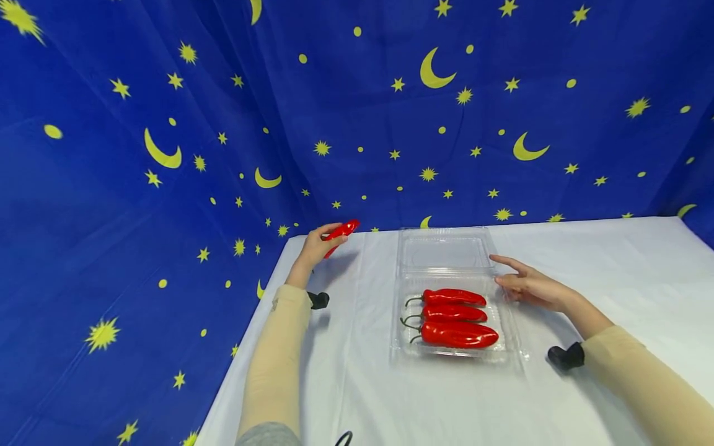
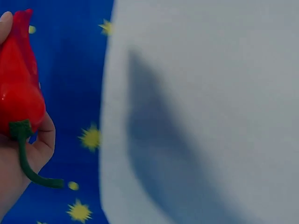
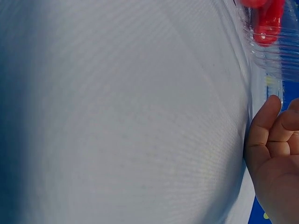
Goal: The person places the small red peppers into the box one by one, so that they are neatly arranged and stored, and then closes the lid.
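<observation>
Thumb and fingers of my left hand [image 1: 317, 249] grip a red chili pepper [image 1: 343, 230] above the far left of the table. In the left wrist view, the green curved stem [image 2: 24, 154] of that pepper points down past the palm. A clear plastic clamshell box [image 1: 403, 356] lies with its lid [image 1: 446, 251] folded back. Several red peppers [image 1: 458, 334] lie side by side in its base, stems to the left. My right hand [image 1: 532, 288] is at the box's right side, index finger extended toward the lid's edge and the other fingers partly bent, holding nothing.
A white cloth [image 1: 586, 248] covers the table. Behind it and to the left hangs a blue curtain [image 1: 357, 111] with yellow moons and stars. Black wrist mounts [image 1: 566, 357] stick out from both sleeves. A dark cable loop [image 1: 344, 438] shows at the near edge.
</observation>
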The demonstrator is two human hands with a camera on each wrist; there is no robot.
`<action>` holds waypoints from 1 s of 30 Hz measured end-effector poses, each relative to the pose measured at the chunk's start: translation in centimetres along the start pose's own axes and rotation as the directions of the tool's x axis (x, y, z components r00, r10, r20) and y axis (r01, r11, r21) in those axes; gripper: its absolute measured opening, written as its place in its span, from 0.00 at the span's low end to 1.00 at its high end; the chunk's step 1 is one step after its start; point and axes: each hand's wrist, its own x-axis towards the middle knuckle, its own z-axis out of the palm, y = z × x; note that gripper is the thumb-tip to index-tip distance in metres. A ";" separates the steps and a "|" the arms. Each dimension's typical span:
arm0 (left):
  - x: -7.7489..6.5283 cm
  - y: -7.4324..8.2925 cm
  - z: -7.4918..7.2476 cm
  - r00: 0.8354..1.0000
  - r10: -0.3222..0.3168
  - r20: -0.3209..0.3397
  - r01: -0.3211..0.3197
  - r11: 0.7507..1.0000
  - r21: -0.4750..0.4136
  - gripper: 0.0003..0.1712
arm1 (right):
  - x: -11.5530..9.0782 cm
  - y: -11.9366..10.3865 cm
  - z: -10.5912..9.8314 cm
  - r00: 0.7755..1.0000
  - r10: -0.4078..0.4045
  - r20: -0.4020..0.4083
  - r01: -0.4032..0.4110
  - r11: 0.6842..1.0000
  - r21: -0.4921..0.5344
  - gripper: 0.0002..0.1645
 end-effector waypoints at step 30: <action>-4.1 15.0 -0.2 0.900 0.412 0.146 -0.408 0.911 -0.053 0.28 | 0.2 -0.3 0.0 1.000 -0.007 0.007 0.007 1.000 0.001 0.45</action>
